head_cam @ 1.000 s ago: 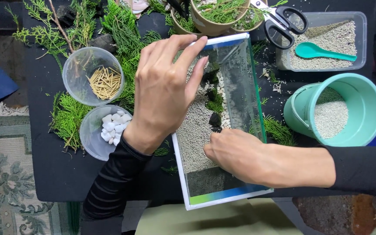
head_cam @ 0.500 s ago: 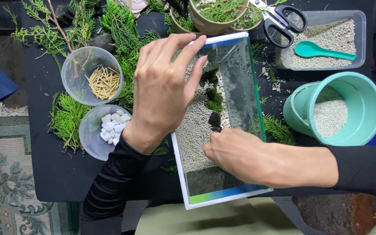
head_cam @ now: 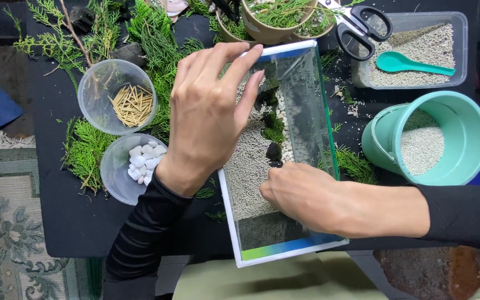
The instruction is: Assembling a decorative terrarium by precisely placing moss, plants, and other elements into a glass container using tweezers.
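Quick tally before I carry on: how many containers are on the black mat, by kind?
Rectangular glass tank: 1
Round clear plastic cups: 2
Teal plastic bucket: 1
Clear rectangular plastic tub: 1
Tan round bowl: 1
Total: 6

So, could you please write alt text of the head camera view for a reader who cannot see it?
Two bare hands work at a small glass tank of pale gravel and moss: the left hand steadies its rim, the right hand reaches inside near a dark stone. Around it lie green sprigs, a tub of white pebbles and a teal bucket.
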